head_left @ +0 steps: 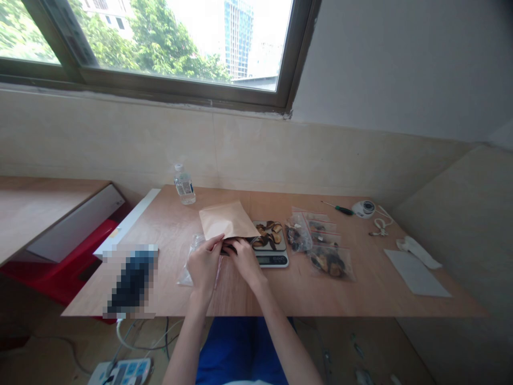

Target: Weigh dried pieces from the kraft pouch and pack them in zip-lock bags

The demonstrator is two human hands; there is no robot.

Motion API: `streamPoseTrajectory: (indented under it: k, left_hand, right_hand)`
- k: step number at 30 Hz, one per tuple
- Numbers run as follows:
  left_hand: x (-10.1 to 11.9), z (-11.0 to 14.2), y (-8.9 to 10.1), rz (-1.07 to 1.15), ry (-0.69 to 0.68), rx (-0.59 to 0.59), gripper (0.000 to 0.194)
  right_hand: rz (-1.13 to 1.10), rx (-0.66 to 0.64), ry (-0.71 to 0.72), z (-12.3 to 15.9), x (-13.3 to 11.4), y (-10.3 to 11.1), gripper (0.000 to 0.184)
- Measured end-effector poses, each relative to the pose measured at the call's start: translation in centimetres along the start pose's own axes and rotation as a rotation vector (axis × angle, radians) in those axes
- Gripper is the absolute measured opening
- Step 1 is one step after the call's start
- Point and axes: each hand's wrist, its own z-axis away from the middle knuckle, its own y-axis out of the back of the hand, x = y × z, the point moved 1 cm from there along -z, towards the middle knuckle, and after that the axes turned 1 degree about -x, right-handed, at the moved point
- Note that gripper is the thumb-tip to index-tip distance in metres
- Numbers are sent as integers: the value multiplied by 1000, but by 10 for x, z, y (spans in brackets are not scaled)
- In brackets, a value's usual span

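Note:
A brown paper bag (226,220) lies tilted over the table, its mouth facing me. My left hand (204,262) pinches the bag's near edge between thumb and fingers. At the open mouth is my right hand (242,259), its fingers curled and partly hidden against dark contents; what they grip is not clear. Just right of the bag, a digital kitchen scale (273,260) carries dried mushroom slices (272,233), with the bag covering part of its left side. A clear plastic bag (186,274) lies partly beneath the paper bag and my left hand.
Zip bags of dried mushrooms (329,262) lie right of the scale. Farther right are a screwdriver (343,210), a white camera (364,208) with its cable, and a white sheet (417,272). A water bottle (185,185) stands at the back; a blurred dark object (132,280) lies left.

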Motion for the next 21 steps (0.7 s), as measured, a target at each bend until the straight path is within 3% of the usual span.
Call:
streamPoseTrajectory:
  k: [5, 8, 11, 14, 17, 21]
  left_hand:
    - [-1, -1, 1, -17, -7, 19, 22]
    - [-1, -2, 4, -19, -5, 24, 22]
    - [-1, -5, 9, -24, 12, 33, 22]
    - [-4, -10, 15, -11, 27, 63, 21]
    - [-6, -13, 18, -6, 44, 79, 21]
    - [-5, -12, 16, -22, 54, 66, 21]
  right_hand:
    - [36, 53, 81, 5, -3, 2, 20]
    - [-70, 143, 127, 16, -10, 8, 22]
    - [-216, 267, 84, 29, -8, 23, 22]
    - [-243, 411, -18, 36, 16, 48, 21]
    - [-130, 527, -118, 38, 59, 75, 26]
    - [25, 442, -147, 41, 108, 94, 28]
